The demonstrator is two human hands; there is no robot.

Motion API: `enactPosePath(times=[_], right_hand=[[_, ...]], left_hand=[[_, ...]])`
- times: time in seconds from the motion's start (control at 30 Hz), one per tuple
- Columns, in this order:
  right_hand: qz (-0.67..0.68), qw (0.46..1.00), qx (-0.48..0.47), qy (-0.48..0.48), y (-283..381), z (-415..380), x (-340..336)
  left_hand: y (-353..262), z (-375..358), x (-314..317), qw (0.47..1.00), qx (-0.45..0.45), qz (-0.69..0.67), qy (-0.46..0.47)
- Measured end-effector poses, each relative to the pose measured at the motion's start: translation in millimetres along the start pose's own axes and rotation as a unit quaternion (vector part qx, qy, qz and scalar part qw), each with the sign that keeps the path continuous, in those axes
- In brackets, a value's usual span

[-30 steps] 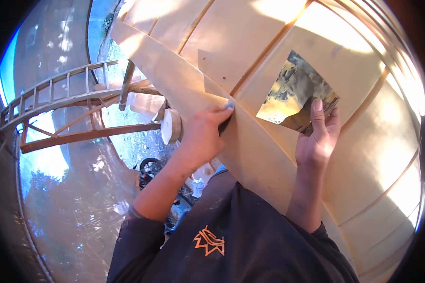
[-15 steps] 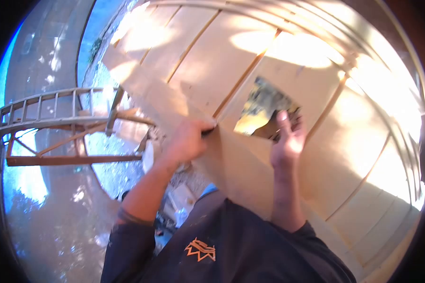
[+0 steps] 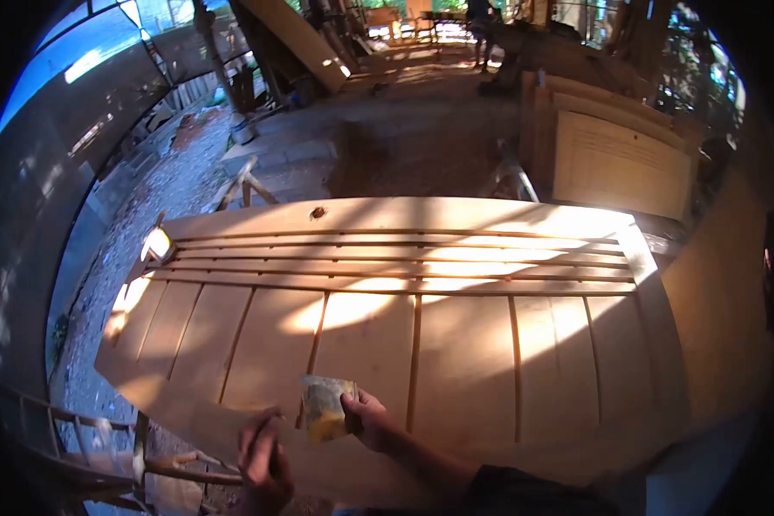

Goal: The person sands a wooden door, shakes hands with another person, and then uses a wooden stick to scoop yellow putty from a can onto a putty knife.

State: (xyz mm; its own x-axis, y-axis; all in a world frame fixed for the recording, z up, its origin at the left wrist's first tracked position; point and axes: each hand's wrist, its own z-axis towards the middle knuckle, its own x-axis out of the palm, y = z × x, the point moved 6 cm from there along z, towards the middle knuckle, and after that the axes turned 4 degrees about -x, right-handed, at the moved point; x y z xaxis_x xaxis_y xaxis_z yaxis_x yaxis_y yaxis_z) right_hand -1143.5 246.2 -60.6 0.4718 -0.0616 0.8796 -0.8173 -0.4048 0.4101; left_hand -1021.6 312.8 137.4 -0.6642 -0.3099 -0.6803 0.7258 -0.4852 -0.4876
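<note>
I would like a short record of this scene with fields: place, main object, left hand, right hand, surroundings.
place: outdoor wood workshop, patches of sun and shade
main object: large pale wooden panel with grooved boards, lying flat in front of the person
left hand: left hand closed over the panel's near edge; whether it holds anything cannot be told
right hand: right hand holds a smeared flat scraper above the panel
surroundings: second wooden panel standing behind; wooden ladder at lower left; gravel ground
</note>
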Motion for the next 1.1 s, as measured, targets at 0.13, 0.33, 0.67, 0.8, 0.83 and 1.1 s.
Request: enactPosePath(times=[0.13, 0.33, 0.67, 0.8, 0.83, 1.1], right_hand=[[-0.064, 0.997, -0.041, -0.005, -5.9, -16.1, 21.2], [-0.128, 0.982, -0.136, -0.008, -32.5, -40.1, 77.8], [-0.197, 0.977, -0.044, 0.076, -153.7, -40.3, 151.1], [-0.347, 0.931, -0.103, 0.047, -177.9, -39.6, 140.5], [-0.309, 0.947, -0.08, 0.041, -174.0, -43.1, 143.6], [-0.189, 0.979, -0.072, -0.026, -179.0, -48.9, 131.5]], left_hand=[[-6.4, -27.3, 7.6, 0.991, 0.095, -0.029, 0.094], [42.6, -71.4, -36.7, 0.985, 0.161, -0.009, 0.064], [128.3, -147.9, -173.6, 0.999, -0.037, -0.019, -0.03], [130.1, -204.8, -130.7, 0.998, 0.035, -0.029, -0.046], [156.0, -218.2, -127.5, 0.998, -0.021, -0.041, -0.036], [157.6, -243.6, -156.0, 0.896, -0.198, -0.379, 0.12]])
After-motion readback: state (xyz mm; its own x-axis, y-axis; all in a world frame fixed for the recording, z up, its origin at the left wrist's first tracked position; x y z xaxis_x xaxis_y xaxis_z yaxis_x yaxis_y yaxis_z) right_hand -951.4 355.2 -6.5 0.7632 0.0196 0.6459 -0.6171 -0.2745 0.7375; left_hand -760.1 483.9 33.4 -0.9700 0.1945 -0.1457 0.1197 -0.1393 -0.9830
